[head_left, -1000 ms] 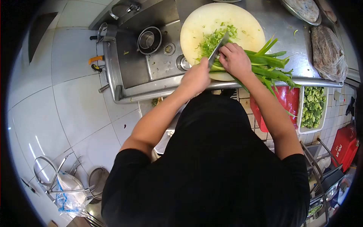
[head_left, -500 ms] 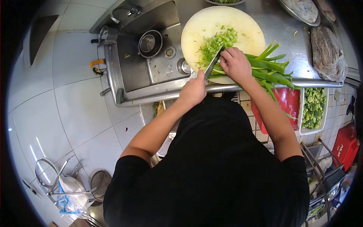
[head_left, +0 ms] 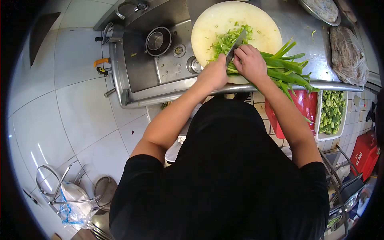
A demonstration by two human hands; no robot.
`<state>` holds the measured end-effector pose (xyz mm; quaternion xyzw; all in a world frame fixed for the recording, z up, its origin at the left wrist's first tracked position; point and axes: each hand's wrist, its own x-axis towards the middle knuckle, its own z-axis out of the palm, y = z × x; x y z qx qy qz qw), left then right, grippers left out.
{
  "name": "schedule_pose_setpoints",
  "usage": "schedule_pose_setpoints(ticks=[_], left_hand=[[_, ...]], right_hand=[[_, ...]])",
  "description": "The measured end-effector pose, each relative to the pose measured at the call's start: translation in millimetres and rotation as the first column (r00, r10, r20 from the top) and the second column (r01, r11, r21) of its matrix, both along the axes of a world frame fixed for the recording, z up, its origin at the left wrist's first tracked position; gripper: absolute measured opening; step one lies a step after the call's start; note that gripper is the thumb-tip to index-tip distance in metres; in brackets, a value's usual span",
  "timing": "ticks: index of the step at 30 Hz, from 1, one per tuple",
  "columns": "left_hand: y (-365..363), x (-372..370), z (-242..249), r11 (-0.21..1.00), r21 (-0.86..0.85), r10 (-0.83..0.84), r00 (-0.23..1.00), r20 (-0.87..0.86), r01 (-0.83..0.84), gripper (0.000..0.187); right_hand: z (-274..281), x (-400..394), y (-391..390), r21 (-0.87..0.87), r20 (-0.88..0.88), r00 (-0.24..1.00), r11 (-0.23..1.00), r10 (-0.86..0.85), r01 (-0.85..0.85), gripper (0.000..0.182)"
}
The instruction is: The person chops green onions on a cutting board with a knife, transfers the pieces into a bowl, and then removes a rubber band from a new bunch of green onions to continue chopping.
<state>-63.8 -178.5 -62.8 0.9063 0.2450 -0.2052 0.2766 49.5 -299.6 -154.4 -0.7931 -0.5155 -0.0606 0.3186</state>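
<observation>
Left hand (head_left: pixel 215 74), grip round a knife (head_left: pixel 237 46), right hand (head_left: pixel 251 63), grip holding greens (head_left: pixel 287 73), chopped bits (head_left: pixel 223 43) on board (head_left: pixel 208 25), bench (head_left: pixel 314 50) beneath

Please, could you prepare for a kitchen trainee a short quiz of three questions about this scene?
1. One hand holds the green stalks. Which hand holds the knife: A) left, or B) right?
2. True or false: the round dark vessel is inside the sink.
3. Fill in: the chopped green pieces lie on the round ____.

Key:
1. A: the left hand holds the knife, the right hand the stalks.
2. True.
3. Cutting board.
</observation>
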Motion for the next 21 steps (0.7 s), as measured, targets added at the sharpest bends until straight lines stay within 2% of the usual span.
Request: schedule_pose_setpoints(ticks=[1,3,5,7,8,9,11,12,13,15,17,18,19,21], left_hand=[[3,-5,-1,1.000,-0.003,0.003,1.000,0.002,-0.003,0.028],[9,-16,31,0.999,-0.050,-0.017,0.989,-0.148,0.009,0.025],[5,-32,8,0.999,0.006,-0.043,0.995,-0.095,0.044,0.025],[-7,-27,-16,0.996,-0.029,0.085,0.996,-0.039,-0.086,0.027],[-4,-19,-13,0.999,-0.022,0.036,0.998,0.041,-0.035,0.028],[-3,-24,-7,0.999,-0.027,0.039,0.999,0.037,-0.038,0.028],[-3,-34,16,1.000,-0.021,0.012,0.991,-0.131,-0.015,0.029],[-9,-47,4,1.000,0.019,0.018,0.988,-0.154,-0.016,0.030],[-16,-53,-13,0.997,0.017,0.074,0.993,-0.088,-0.073,0.031],[-15,-44,-14,0.993,0.011,0.116,0.990,-0.082,-0.116,0.031],[-7,-44,-22,0.993,-0.014,0.113,0.993,-0.042,-0.114,0.030],[-2,-41,-23,0.994,-0.026,0.103,0.995,0.010,-0.103,0.030],[2,-39,-24,0.994,-0.019,0.108,0.994,0.030,-0.107,0.030],[4,-42,-20,0.993,-0.028,0.116,0.993,0.005,-0.116,0.029]], right_hand=[[0,-1,0,-0.003,0.002,1.000,1.000,0.003,-0.003,0.014],[1,1,0,0.051,0.011,1.000,0.999,-0.003,0.002,0.015],[2,0,-1,0.039,0.009,1.000,0.999,-0.016,0.015,0.015],[2,-5,-1,0.020,0.003,1.000,1.000,-0.003,0.003,0.015],[2,-3,0,0.006,0.014,1.000,1.000,-0.010,0.010,0.015],[3,-2,-1,-0.011,0.021,1.000,1.000,-0.016,0.016,0.016],[4,-3,0,-0.029,0.041,0.999,0.999,-0.019,0.020,0.017],[4,-3,1,0.031,0.047,0.999,0.999,-0.019,0.018,0.015],[3,-2,2,0.093,0.054,0.998,0.996,-0.016,0.011,0.014],[11,0,1,0.062,0.037,0.999,0.998,-0.016,0.013,0.015],[19,2,-2,-0.111,-0.045,0.999,0.994,-0.007,0.002,0.014],[25,10,-6,-0.215,-0.154,0.986,0.972,0.059,-0.092,0.028],[32,17,-9,-0.208,-0.134,0.989,0.974,0.066,-0.093,0.028],[48,11,-25,-0.258,-0.008,0.988,0.955,0.151,-0.148,0.055]])
